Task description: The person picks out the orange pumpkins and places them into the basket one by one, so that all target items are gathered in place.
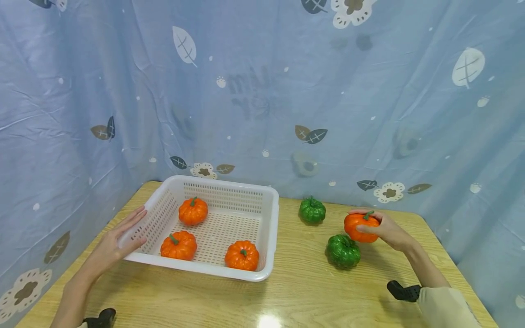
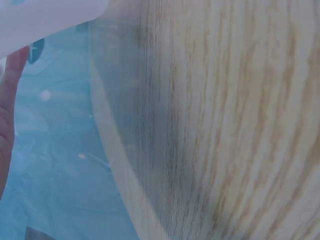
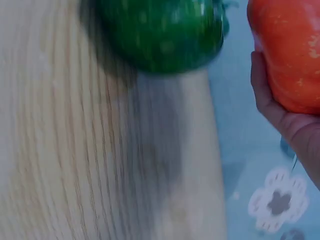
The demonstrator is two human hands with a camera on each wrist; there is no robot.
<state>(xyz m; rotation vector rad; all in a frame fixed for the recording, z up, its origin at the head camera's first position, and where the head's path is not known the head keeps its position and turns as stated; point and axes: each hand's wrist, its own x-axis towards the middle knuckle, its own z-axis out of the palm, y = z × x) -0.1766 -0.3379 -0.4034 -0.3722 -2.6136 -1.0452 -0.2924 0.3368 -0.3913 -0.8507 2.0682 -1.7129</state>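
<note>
My right hand (image 1: 389,232) grips a small orange toy pumpkin (image 1: 361,227) with a green stem, thumb in front and fingers behind. In the right wrist view the same orange pumpkin (image 3: 292,55) sits in the hand, beside a glossy green pumpkin (image 3: 162,32). That green pumpkin (image 1: 343,251) is just left of and below the held one in the head view. My left hand (image 1: 107,248) rests on the left side of a white plastic basket (image 1: 268,246), fingers extended along the rim and thumb reaching over it. Inside lie three orange pumpkins (image 1: 193,211).
Another green pumpkin (image 1: 312,210) stands toward the back of the wooden table (image 1: 311,291), right of the basket. A blue patterned curtain (image 1: 262,91) hangs behind the table and along both sides. Black wrist straps (image 1: 404,291) show near both forearms.
</note>
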